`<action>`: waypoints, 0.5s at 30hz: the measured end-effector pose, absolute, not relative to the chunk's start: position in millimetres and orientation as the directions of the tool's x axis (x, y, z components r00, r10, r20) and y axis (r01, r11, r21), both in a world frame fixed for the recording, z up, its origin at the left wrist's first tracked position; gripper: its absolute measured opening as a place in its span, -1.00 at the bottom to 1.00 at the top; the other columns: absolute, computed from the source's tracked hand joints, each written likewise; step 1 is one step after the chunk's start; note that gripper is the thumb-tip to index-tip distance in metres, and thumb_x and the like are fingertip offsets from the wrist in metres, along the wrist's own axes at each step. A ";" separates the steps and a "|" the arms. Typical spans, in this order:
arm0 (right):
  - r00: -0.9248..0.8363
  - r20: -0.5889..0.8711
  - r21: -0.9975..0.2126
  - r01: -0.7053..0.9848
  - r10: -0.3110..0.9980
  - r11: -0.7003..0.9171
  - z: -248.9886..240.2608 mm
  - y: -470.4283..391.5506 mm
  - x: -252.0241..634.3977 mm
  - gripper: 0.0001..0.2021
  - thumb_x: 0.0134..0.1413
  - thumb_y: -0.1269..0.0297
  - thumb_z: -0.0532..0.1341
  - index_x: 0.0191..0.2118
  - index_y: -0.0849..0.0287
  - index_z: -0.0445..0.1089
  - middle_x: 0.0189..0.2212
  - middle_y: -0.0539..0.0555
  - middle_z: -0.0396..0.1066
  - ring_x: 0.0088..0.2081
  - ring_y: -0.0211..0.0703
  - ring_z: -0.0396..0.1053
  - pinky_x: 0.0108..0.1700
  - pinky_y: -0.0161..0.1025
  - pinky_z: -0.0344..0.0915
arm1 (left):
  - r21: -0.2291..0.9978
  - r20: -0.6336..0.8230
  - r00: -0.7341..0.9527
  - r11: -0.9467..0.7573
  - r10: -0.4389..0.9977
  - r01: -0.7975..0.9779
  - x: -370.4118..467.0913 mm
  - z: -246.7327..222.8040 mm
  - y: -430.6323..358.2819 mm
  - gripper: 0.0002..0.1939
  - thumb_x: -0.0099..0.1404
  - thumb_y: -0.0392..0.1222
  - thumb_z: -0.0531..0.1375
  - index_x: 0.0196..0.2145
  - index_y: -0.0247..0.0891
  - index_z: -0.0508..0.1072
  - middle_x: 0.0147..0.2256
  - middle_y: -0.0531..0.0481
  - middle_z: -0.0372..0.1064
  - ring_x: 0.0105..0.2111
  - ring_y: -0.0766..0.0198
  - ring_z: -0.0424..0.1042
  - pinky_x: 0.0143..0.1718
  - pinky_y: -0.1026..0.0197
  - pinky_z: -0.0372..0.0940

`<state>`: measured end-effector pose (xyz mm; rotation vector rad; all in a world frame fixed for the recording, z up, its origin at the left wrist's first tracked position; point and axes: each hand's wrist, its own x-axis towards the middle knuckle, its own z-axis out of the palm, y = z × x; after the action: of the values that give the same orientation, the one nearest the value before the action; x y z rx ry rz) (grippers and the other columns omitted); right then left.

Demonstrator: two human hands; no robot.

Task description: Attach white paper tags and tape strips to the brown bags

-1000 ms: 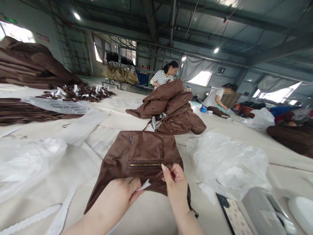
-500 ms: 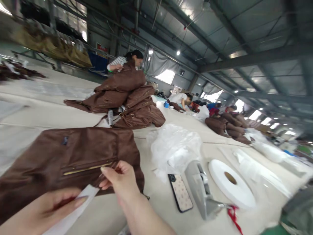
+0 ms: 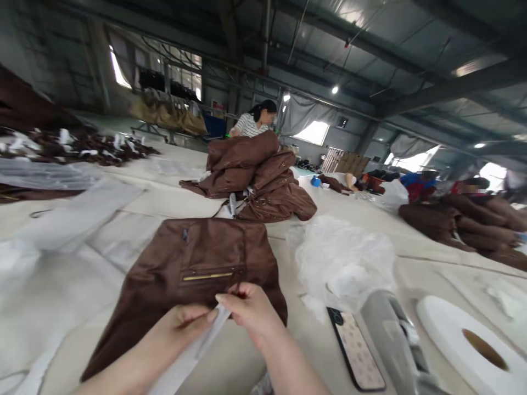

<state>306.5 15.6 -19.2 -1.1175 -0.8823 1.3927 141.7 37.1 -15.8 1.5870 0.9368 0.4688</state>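
A brown leather-like bag [image 3: 214, 247] lies flat on the pale table, its gold zipper [image 3: 208, 276] facing up. Over its near edge, my left hand [image 3: 181, 323] pinches a white paper-like strip [image 3: 191, 356] that trails down toward me. My right hand [image 3: 251, 307] is closed at the upper end of the same strip, thumb against fingers, close below the zipper. Whatever small part of the bag may be under the right fingertips is hidden.
To the right lie crumpled clear plastic [image 3: 346, 258], a phone [image 3: 358, 351], a grey tape dispenser [image 3: 389, 340] and a white roll [image 3: 444, 329]. Stacked brown bags [image 3: 263, 175] stand ahead, with a person [image 3: 251, 125] behind them. Plastic sheets [image 3: 61, 280] cover the left side.
My view has swung left, so everything sits farther right. My hands have come closer together, and the right thumb and fingers now meet at the strip's upper end.
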 end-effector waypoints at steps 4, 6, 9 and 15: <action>-0.082 -0.175 -0.949 -0.253 0.981 -0.190 -20.3 12.0 304.5 -0.61 -0.32 0.01 0.42 -0.53 0.22 0.34 -0.78 -0.22 0.06 -0.74 -0.48 -0.13 -0.67 -0.38 -0.28 | 0.931 -0.130 0.647 -0.132 0.751 0.340 138.1 -1.6 33.1 -0.48 0.19 0.25 0.02 -0.62 -0.28 0.21 -0.59 0.12 -0.11 -0.55 0.39 -0.09 -0.56 0.33 -0.13; -0.099 -0.175 -0.953 -0.231 0.980 -0.194 -18.3 10.0 306.3 -0.61 -0.20 -0.04 0.36 -0.46 0.26 0.41 -0.78 -0.21 0.03 -0.74 -0.48 -0.12 -0.67 -0.38 -0.28 | 0.900 -0.125 0.662 -0.196 0.739 0.389 133.7 1.2 31.6 -0.50 0.23 0.20 0.00 -0.63 -0.26 0.13 -0.59 0.12 -0.14 -0.56 0.39 -0.10 -0.57 0.32 -0.16; -0.084 -0.241 -0.928 -0.270 0.967 -0.255 -17.4 10.0 310.6 -0.55 -0.10 -0.09 0.28 -0.35 0.30 0.46 -0.78 -0.21 0.02 -0.76 -0.50 -0.16 -0.67 -0.39 -0.31 | 0.843 -0.164 0.684 -0.259 0.711 0.471 127.6 3.7 30.3 -0.53 0.25 0.14 0.00 -0.63 -0.25 0.06 -0.59 0.12 -0.17 -0.57 0.40 -0.13 -0.59 0.32 -0.18; -0.055 -0.231 -0.929 -0.283 0.971 -0.237 -28.4 12.8 308.3 -0.61 -0.18 -0.02 0.36 -0.47 0.26 0.37 -0.76 -0.18 0.13 -0.75 -0.49 -0.01 -0.67 -0.43 -0.19 | 0.844 -0.191 0.675 -0.232 0.712 0.483 125.1 7.2 31.4 -0.51 0.25 0.17 -0.01 -0.63 -0.24 0.03 -0.60 0.12 -0.17 -0.58 0.41 -0.14 -0.61 0.32 -0.20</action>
<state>308.3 12.8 -28.4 -1.1437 -0.8803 1.5204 125.1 31.4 7.2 1.8890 0.9375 0.2873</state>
